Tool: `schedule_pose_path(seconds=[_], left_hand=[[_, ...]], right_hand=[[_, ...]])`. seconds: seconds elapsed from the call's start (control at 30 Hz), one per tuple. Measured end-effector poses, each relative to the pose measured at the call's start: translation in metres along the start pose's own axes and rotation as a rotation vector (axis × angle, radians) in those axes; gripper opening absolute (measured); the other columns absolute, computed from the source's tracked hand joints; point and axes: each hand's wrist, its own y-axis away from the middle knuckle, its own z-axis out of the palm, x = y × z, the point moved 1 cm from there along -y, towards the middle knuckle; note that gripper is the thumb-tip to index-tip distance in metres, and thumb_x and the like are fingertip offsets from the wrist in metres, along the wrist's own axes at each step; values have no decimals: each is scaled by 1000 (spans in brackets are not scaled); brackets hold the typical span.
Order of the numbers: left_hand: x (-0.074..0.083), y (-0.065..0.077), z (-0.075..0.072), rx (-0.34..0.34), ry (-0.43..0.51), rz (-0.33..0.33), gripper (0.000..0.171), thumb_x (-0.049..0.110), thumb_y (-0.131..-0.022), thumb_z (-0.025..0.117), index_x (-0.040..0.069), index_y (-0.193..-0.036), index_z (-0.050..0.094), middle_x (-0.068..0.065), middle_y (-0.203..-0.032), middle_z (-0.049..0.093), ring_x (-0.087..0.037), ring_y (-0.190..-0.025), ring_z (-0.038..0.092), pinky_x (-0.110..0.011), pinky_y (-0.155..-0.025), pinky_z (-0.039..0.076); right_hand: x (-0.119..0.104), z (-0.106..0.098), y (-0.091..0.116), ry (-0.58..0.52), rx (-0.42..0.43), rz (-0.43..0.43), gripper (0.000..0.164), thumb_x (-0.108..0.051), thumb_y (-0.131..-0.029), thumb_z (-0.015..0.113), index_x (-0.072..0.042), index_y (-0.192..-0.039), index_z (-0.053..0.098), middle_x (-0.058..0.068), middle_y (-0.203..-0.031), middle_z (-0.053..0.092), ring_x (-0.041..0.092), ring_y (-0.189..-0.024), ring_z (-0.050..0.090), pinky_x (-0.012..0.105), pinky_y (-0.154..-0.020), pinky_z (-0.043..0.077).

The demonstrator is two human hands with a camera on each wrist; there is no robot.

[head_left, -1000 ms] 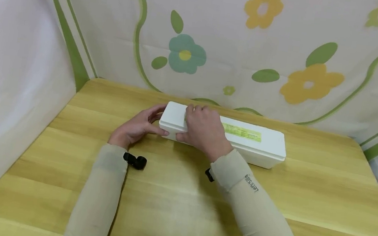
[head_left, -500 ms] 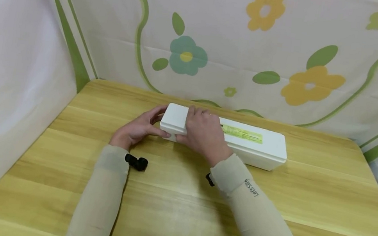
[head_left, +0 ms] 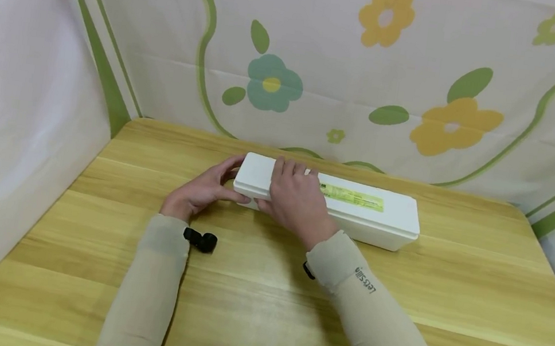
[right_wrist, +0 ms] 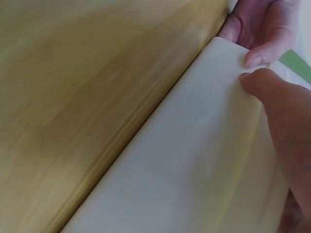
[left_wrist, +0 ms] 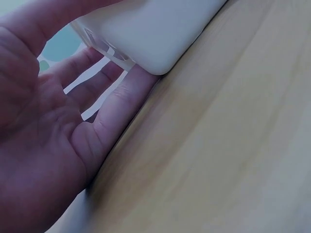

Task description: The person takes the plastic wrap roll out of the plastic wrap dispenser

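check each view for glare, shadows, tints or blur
Head: pale glare on the yellow wood-grain table, shadow beside the beige fabric right sleeve; left wrist: dim, the bare left hand purple-tinted; right wrist: soft, faint shading across the long white lidded box.

A wood-grain table (head_left: 250, 308) bears a white box (head_left: 356, 211).

I see long white box (head_left: 374, 231), lying flat on wood-grain table (head_left: 260, 309), near far edge. Long side runs across my head view, right end angled slightly nearer. White lid (head_left: 400, 208) on top, rim showing along front. Yellow-green label (head_left: 357, 198) runs lengthwise on lid; print too small for me to read. Box corners rounded, walls smooth.
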Motion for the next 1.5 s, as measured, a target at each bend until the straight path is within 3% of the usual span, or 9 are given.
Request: schedule_pose_path(seconds=[0.23, 0.43, 0.63, 0.77, 1.17, 1.27, 1.5], left_hand=[[-1, 2, -2, 2, -4, 13, 101, -1, -85, 88, 27, -167, 37, -2, -165, 45, -30, -148, 44, -48, -119, 39], [-3, 0, -1, -23, -20, 26, 97, 0, -86, 87, 26, -166, 39, -5, -163, 48, -31, -146, 47, -46, -117, 42], [-4, -2, -3, -28, -36, 24, 97, 0, -86, 86, 27, -166, 39, -5, -162, 48, -30, -146, 47, -47, -118, 41], [-5, 0, -3, -32, -46, 33, 97, 0, -87, 86, 27, -167, 37, -5, -163, 48, -31, -147, 46, -47, -118, 41], [-7, 2, -6, -26, -56, 36, 95, 3, -87, 87, 26, -166, 40, -5, -162, 49, -31, -148, 46, -47, -117, 42], [-6, 2, -6, -28, -46, 32, 95, 2, -86, 87, 26, -166, 41, -5, -162, 50, -30, -147, 46, -47, -118, 42], [-7, 2, -3, -17, -29, 45, 97, 2, -85, 89, 27, -165, 42, -3, -161, 51, -29, -145, 47, -47, -118, 41]], right_hand=[[0, 5, 0, -4, 40, -35, 87, -70, -101, 55, 11, -133, 62, 20, -105, 76, 35, -88, 76, 47, -75, 65], [6, 11, 4, -69, 69, -25, 87, -76, -98, 59, 7, -123, 63, 17, -97, 74, 33, -82, 74, 44, -70, 63], [9, 11, 4, -195, 8, 35, 93, -80, -95, 59, 4, -135, 58, 19, -116, 71, 35, -104, 71, 48, -85, 62], [8, 12, 4, -235, 19, 57, 91, -81, -93, 62, 1, -133, 58, 18, -120, 69, 35, -109, 67, 48, -88, 61], [5, 14, 4, -233, 42, 85, 92, -84, -89, 62, -2, -129, 61, 15, -125, 65, 32, -113, 61, 48, -88, 62], [5, 14, 3, -238, 46, 86, 93, -84, -89, 63, -4, -136, 58, 15, -126, 64, 33, -114, 60, 49, -89, 62], [8, 10, 1, -289, 25, 86, 91, -83, -90, 64, -22, -155, 47, 15, -129, 62, 35, -119, 60, 52, -90, 61]])
